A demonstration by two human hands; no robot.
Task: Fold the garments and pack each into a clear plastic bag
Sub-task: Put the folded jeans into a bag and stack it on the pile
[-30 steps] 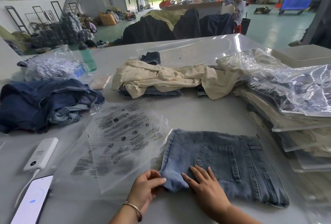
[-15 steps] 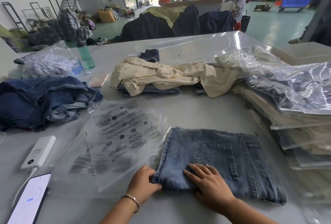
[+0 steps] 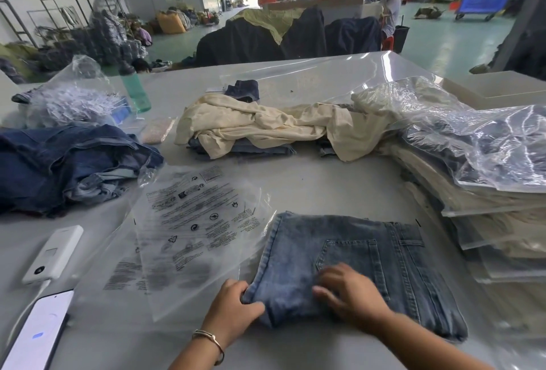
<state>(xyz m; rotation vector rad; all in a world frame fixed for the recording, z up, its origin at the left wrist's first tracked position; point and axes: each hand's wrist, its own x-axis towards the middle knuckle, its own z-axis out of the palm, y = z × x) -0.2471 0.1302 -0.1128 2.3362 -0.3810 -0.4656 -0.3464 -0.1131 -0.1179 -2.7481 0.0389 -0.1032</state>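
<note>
While left hand [image 3: 233,301] pinches jeans [image 3: 348,263], right hand [image 3: 351,293] flat

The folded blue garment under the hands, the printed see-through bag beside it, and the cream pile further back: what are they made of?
Folded garment: looks like faded, matte denim, given the twill texture, stitched seams and patch pocket. Printed bag: thin clear plastic film, glossy and crinkled, with black warning print. Cream pile: soft matte fabric, probably a cotton knit, since it drapes in loose wrinkles; the exact fibre cannot be told.
</note>
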